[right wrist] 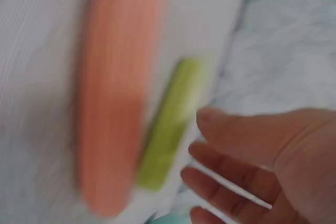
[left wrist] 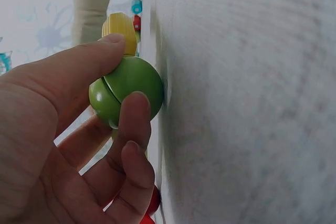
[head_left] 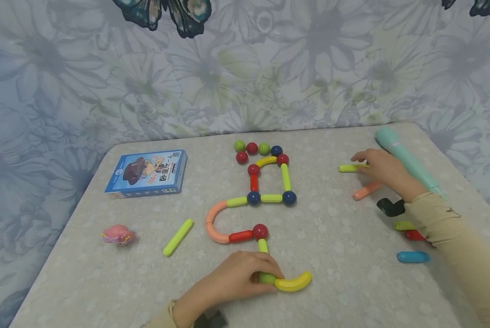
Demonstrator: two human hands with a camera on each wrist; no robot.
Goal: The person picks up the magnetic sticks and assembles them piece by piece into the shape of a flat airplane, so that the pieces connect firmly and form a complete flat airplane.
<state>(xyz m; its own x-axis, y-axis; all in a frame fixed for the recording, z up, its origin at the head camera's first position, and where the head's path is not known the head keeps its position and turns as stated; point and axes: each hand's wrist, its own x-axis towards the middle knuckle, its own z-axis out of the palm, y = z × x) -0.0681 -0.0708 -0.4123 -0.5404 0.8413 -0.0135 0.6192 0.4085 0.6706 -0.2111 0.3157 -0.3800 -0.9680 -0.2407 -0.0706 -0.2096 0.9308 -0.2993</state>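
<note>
My left hand [head_left: 238,277] pinches a green ball [left wrist: 134,85] low on the table, thumb on one side and fingers on the other. A yellow curved stick [head_left: 294,282] extends from that ball to the right, and a lime stick [head_left: 263,246] leads up to a red ball [head_left: 260,231]. These join a figure of magnetic sticks and balls, with a peach curve [head_left: 210,223] and blue balls [head_left: 254,198]. Over at the right, my right hand [head_left: 382,168] hovers with fingers apart beside a lime stick [right wrist: 170,124]; a peach stick [right wrist: 118,98] lies near it.
Loose green and red balls [head_left: 252,148] sit behind the figure. To the left are a blue box [head_left: 146,173], a pink toy [head_left: 119,235] and a lime stick [head_left: 178,238]. A mint microphone-shaped object [head_left: 409,159] and a blue stick [head_left: 413,257] lie right.
</note>
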